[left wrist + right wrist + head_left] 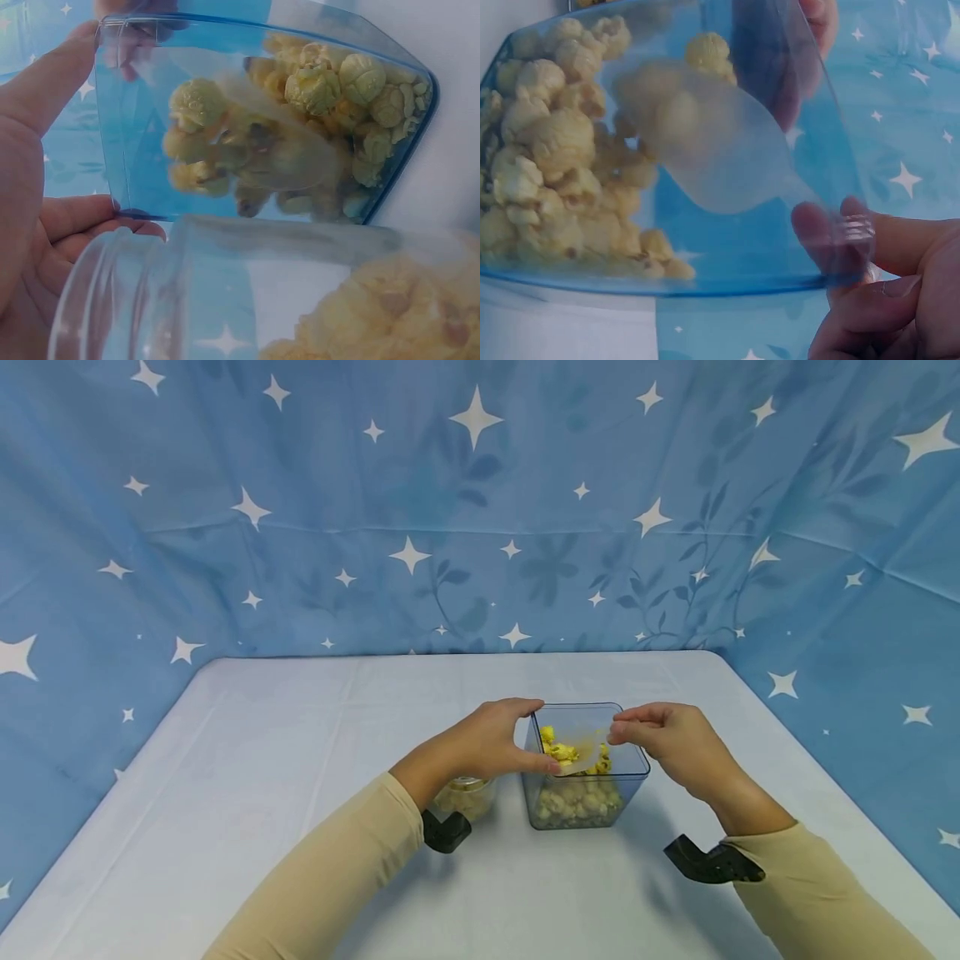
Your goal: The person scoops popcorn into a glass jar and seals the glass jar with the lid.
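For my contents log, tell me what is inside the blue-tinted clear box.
Heaped popcorn and the bowl of a translucent scoop, pinched by the right hand. Outer pieces cover those buried mid-heap, which cannot be seen.

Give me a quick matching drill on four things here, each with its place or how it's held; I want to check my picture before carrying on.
Things
1. Frosted translucent plastic scoop
2. Blue-tinted clear plastic box
3. Clear, colourless round jar
4. Blue cloth with white stars

Places and states
A. Hanging behind the white table
B. Gripped at its rim by the left hand
C. Pinched by the right hand
D. Left of the box in the head view

Pairs: 1-C, 2-B, 3-D, 4-A
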Demonstrator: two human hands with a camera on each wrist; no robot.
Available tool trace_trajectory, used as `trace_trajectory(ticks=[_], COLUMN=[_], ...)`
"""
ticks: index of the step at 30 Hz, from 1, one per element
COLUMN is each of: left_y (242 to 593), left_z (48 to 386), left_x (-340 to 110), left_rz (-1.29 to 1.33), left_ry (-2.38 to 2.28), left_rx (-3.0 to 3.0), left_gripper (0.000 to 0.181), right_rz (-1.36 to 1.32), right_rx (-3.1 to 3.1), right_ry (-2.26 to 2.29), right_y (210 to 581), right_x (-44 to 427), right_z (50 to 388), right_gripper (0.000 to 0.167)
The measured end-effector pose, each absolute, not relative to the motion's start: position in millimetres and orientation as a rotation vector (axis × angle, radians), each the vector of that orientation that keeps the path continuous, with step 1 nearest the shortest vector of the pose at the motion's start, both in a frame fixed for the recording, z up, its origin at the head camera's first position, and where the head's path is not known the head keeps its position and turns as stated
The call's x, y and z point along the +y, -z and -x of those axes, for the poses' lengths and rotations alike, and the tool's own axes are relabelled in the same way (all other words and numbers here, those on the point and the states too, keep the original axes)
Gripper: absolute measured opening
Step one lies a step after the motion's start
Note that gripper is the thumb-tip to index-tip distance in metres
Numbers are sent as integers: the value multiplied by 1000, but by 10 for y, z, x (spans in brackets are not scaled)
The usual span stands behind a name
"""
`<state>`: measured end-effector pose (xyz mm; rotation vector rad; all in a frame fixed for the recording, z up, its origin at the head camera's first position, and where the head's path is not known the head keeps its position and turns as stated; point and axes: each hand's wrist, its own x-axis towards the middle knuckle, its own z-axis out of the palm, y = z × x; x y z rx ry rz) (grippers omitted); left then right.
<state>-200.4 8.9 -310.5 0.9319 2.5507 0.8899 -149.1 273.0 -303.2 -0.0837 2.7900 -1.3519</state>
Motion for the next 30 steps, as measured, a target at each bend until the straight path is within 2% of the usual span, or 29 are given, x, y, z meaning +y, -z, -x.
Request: trace_trajectory(ticks=[21, 30], left_y=[3097, 3102], left_z=[2004, 2005], left_x=[66, 66], left_rz=[-946, -940], left_ry=[-867, -875], left_rx=[2548, 2546], left_gripper=[93, 92], right_rz=[106, 68], right_rx=[2629, 2595], right_ry=[1713, 1809], right_y=[3151, 3210], right_x=[2938, 2995], right_z=[1602, 1629], right_gripper=[52, 51])
